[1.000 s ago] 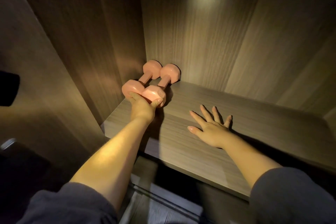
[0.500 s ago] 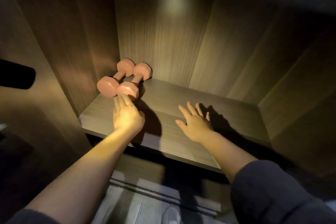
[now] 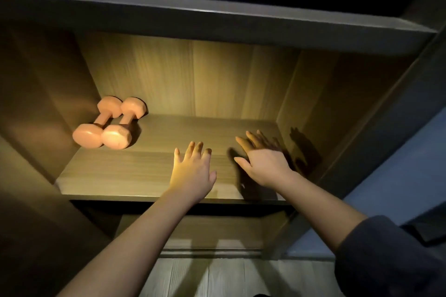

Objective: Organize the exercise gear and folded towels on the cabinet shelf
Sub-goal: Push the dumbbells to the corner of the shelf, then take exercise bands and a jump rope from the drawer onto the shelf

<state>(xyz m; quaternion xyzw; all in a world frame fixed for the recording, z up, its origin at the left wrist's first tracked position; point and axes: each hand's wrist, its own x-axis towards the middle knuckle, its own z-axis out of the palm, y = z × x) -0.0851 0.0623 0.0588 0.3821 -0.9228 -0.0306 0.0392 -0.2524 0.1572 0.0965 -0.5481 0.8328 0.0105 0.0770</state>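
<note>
Two pink dumbbells [image 3: 109,125] lie on the cabinet shelf [image 3: 149,176].
They touch in the left rear corner; left hand [image 3: 193,171] and right hand [image 3: 263,164] hover apart, fingers spread, empty.

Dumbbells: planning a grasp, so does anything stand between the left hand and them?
Nothing visible does. Only bare shelf board lies between the left hand and the pink dumbbells at its left rear.

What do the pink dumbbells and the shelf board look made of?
Pink dumbbells: probably a matte vinyl or neoprene coating over a weight, judging by the even colour, dull sheen and rounded edges.
Shelf board: likely wood-grain laminate, with straight, uniform grain, a smooth satin surface and a dark front edge.
</note>
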